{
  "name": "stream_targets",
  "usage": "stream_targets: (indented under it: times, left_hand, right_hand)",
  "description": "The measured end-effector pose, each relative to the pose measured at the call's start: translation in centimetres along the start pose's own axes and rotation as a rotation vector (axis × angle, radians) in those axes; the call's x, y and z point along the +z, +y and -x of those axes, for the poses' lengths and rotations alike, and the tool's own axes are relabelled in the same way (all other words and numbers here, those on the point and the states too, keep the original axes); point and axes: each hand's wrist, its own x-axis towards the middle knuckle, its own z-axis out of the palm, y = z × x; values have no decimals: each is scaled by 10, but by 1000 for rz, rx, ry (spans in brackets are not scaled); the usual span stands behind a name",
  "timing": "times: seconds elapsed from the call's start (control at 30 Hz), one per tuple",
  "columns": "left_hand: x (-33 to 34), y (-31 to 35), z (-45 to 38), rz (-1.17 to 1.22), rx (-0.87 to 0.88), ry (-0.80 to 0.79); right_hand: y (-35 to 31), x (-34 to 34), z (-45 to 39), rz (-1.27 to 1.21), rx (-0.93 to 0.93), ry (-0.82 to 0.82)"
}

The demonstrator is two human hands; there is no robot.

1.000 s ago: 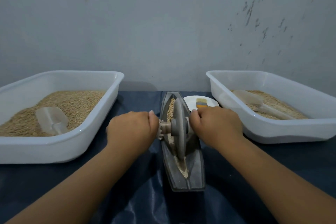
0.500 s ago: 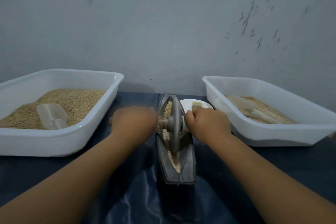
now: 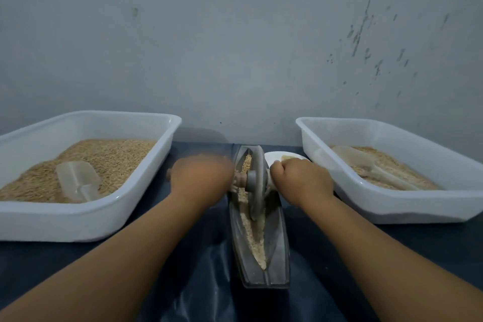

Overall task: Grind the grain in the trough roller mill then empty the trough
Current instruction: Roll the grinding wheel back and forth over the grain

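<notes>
Two hands work one roller: the left hand and the right hand are each curled round an end of the axle that runs through the grinding wheel, the left blurred by motion. The wheel stands upright in the narrow trough, which lies at the centre of the dark table covering with its long axis from 6 toward 12 o'clock. Compared with a second ago, the wheel and both fists sit further toward 12 o'clock along the trough, so a forward stroke is under way. Grain lies uncovered in the 6 o'clock half, pale and broken-looking, while coarser kernels show just beyond the wheel. Judging by that mix, grinding is partly done and emptying has not begun.

At 1 o'clock, just behind the right fist, a small white plate holds what may be a brush, partly hidden. At 9 o'clock a white tub holds grain and a clear scoop; at 3 o'clock a second tub holds less, with another scoop. A stained grey wall rises behind.
</notes>
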Motion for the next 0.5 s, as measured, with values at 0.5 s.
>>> stream_targets:
  times: [0.5]
  left_hand:
    - [-33,0,49,-20,94,130]
  right_hand:
    - [4,-41,65,3,-165,-31]
